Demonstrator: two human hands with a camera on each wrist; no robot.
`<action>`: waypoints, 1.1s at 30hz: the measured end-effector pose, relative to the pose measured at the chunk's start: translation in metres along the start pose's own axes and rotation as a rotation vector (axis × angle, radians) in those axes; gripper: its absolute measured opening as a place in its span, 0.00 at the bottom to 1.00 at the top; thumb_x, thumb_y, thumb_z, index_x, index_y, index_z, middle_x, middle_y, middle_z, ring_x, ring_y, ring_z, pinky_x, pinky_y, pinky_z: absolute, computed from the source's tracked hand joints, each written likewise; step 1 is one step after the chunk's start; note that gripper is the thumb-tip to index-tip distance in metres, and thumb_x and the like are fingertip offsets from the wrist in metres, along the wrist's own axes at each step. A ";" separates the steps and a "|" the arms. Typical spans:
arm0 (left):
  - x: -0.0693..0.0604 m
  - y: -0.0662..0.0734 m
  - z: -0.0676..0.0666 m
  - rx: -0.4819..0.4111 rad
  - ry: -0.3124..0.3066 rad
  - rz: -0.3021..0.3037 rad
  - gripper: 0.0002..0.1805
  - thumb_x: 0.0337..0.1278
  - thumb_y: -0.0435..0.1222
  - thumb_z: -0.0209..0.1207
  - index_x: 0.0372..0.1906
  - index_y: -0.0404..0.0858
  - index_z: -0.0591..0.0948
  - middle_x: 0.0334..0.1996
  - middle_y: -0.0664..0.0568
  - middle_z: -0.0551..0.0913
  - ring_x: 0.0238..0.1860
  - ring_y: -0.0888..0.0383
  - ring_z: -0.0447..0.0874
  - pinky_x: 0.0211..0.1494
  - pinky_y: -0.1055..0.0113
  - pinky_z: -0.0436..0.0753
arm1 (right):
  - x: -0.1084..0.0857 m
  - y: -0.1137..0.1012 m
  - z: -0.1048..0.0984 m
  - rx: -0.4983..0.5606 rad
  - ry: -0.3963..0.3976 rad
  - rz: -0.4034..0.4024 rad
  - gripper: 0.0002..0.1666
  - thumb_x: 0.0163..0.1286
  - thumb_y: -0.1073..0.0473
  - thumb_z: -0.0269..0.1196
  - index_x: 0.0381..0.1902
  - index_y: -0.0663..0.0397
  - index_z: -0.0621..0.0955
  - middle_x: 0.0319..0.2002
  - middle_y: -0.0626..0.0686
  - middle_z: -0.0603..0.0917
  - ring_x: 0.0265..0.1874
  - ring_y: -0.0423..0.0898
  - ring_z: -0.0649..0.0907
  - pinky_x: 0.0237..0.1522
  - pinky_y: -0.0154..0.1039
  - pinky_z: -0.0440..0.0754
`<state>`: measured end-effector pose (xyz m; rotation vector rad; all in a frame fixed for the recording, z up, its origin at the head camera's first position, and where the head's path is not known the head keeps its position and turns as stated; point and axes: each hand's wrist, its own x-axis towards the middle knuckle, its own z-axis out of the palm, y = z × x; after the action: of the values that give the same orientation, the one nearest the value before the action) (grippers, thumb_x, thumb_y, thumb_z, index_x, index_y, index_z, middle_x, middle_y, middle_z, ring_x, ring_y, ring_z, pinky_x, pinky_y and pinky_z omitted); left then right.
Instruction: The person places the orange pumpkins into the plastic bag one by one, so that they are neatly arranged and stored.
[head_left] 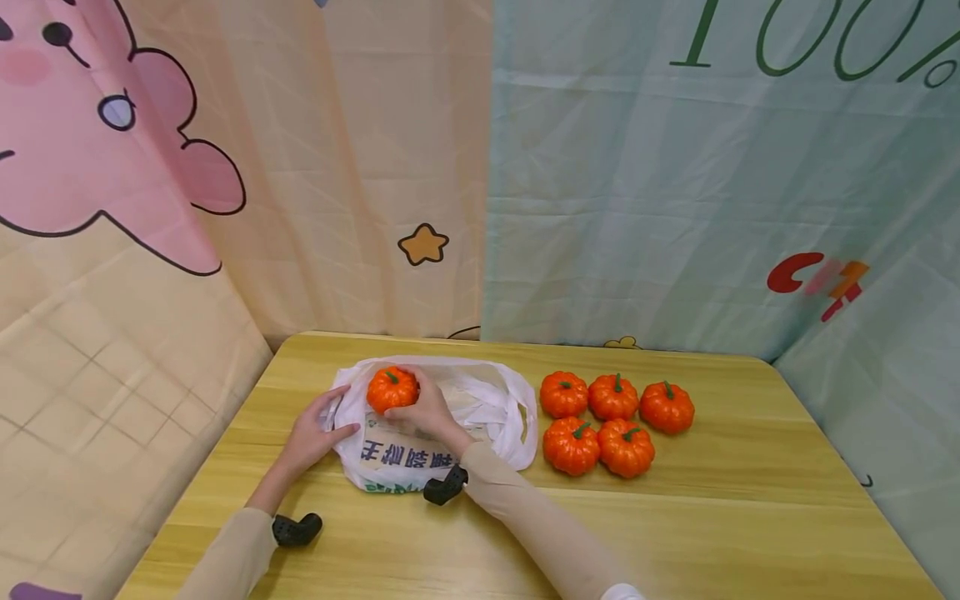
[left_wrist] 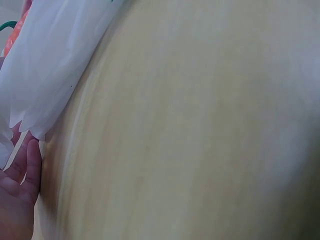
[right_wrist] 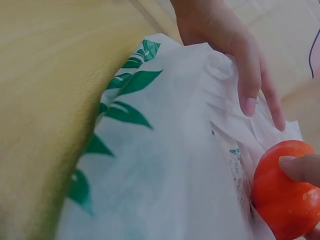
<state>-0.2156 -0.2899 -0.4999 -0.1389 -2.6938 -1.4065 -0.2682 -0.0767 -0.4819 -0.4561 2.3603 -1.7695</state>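
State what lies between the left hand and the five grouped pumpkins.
In the head view: the white bag, plus the right hand holding a sixth pumpkin.

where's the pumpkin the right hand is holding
The pumpkin is left of centre in the head view, held by the right hand at the left part of the white bag, with the left hand to its left.

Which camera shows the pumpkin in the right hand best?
The head view: most of the pumpkin and its green stem show. The right wrist view is closer, but the frame cuts it off; the left wrist view has only an orange sliver and some stem.
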 end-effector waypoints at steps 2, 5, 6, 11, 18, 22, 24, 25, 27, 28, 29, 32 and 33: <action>0.001 0.001 0.000 -0.001 -0.002 0.003 0.38 0.54 0.39 0.66 0.69 0.36 0.65 0.70 0.32 0.61 0.71 0.33 0.56 0.71 0.35 0.55 | 0.000 0.001 0.000 -0.006 0.006 0.008 0.45 0.53 0.63 0.73 0.67 0.44 0.67 0.66 0.53 0.71 0.63 0.53 0.73 0.67 0.53 0.71; 0.001 0.002 0.001 0.005 -0.001 0.008 0.38 0.54 0.38 0.66 0.69 0.35 0.65 0.69 0.32 0.62 0.70 0.33 0.56 0.71 0.35 0.55 | 0.000 0.000 0.000 -0.004 0.017 0.013 0.46 0.53 0.63 0.73 0.68 0.47 0.65 0.66 0.54 0.71 0.63 0.54 0.73 0.67 0.53 0.70; 0.001 0.002 0.001 0.009 0.000 0.009 0.38 0.54 0.38 0.66 0.69 0.35 0.65 0.69 0.32 0.62 0.70 0.33 0.56 0.71 0.35 0.55 | 0.000 0.000 0.000 -0.008 0.021 0.014 0.46 0.53 0.62 0.73 0.68 0.48 0.65 0.66 0.54 0.71 0.63 0.54 0.73 0.67 0.52 0.70; 0.002 0.002 0.000 0.009 0.001 0.008 0.37 0.54 0.38 0.66 0.69 0.36 0.65 0.70 0.32 0.61 0.71 0.33 0.56 0.72 0.36 0.55 | 0.001 0.002 0.000 -0.021 0.016 -0.004 0.47 0.53 0.61 0.74 0.68 0.50 0.65 0.66 0.55 0.70 0.63 0.52 0.73 0.67 0.51 0.71; 0.002 0.004 0.000 0.020 -0.003 -0.002 0.37 0.55 0.39 0.65 0.69 0.35 0.64 0.70 0.31 0.61 0.70 0.32 0.55 0.71 0.34 0.54 | -0.002 0.001 0.001 -0.069 0.013 -0.041 0.48 0.51 0.62 0.74 0.68 0.47 0.66 0.66 0.55 0.69 0.63 0.52 0.73 0.66 0.52 0.72; 0.002 0.003 0.001 0.024 -0.007 -0.010 0.38 0.54 0.39 0.65 0.69 0.35 0.64 0.70 0.31 0.60 0.71 0.32 0.55 0.71 0.34 0.53 | -0.004 0.002 0.001 -0.063 0.019 -0.024 0.50 0.49 0.67 0.73 0.69 0.49 0.64 0.67 0.56 0.67 0.64 0.53 0.71 0.67 0.51 0.71; 0.003 0.002 0.001 0.024 -0.010 -0.015 0.39 0.54 0.39 0.65 0.69 0.35 0.64 0.70 0.31 0.60 0.71 0.32 0.54 0.71 0.34 0.53 | -0.005 0.003 0.001 -0.052 0.021 -0.019 0.49 0.49 0.70 0.72 0.68 0.49 0.64 0.67 0.56 0.67 0.63 0.54 0.72 0.66 0.51 0.72; 0.003 0.001 0.001 0.018 -0.007 -0.018 0.38 0.54 0.39 0.66 0.69 0.35 0.64 0.70 0.31 0.60 0.71 0.32 0.54 0.71 0.34 0.52 | -0.005 0.003 0.000 -0.045 0.021 -0.019 0.49 0.50 0.70 0.72 0.68 0.49 0.64 0.67 0.57 0.66 0.63 0.54 0.72 0.65 0.50 0.73; 0.003 0.000 0.000 0.014 -0.002 -0.019 0.38 0.54 0.39 0.66 0.69 0.35 0.64 0.70 0.31 0.60 0.71 0.32 0.54 0.71 0.33 0.52 | -0.006 0.003 0.000 -0.032 0.026 -0.024 0.48 0.50 0.71 0.71 0.68 0.50 0.65 0.67 0.58 0.67 0.62 0.55 0.73 0.64 0.50 0.74; 0.003 0.000 0.000 0.011 -0.002 -0.019 0.38 0.54 0.39 0.66 0.69 0.35 0.64 0.70 0.31 0.60 0.71 0.32 0.54 0.71 0.33 0.52 | -0.007 0.002 -0.001 -0.031 0.030 -0.031 0.47 0.50 0.72 0.71 0.67 0.51 0.65 0.66 0.59 0.67 0.61 0.55 0.73 0.64 0.50 0.75; 0.003 0.000 -0.001 0.010 -0.003 -0.018 0.38 0.54 0.39 0.66 0.69 0.35 0.64 0.70 0.31 0.60 0.71 0.31 0.54 0.71 0.33 0.53 | -0.008 0.001 -0.001 -0.033 0.034 -0.036 0.47 0.49 0.72 0.71 0.67 0.52 0.66 0.66 0.59 0.67 0.61 0.56 0.74 0.63 0.50 0.75; 0.003 0.000 -0.002 0.009 0.000 -0.015 0.38 0.54 0.38 0.66 0.69 0.35 0.65 0.70 0.31 0.60 0.70 0.31 0.54 0.71 0.33 0.53 | -0.011 -0.003 -0.004 -0.047 0.043 -0.043 0.46 0.49 0.72 0.71 0.66 0.53 0.67 0.66 0.60 0.68 0.60 0.57 0.74 0.62 0.51 0.76; 0.003 0.001 -0.002 0.010 -0.001 -0.015 0.38 0.54 0.38 0.66 0.69 0.35 0.65 0.70 0.31 0.60 0.70 0.31 0.54 0.71 0.33 0.53 | -0.012 -0.005 -0.006 -0.053 0.046 -0.044 0.46 0.49 0.72 0.71 0.66 0.54 0.67 0.66 0.60 0.68 0.60 0.58 0.74 0.62 0.51 0.76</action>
<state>-0.2183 -0.2914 -0.4976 -0.1195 -2.7080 -1.3969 -0.2574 -0.0688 -0.4760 -0.4836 2.4521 -1.7582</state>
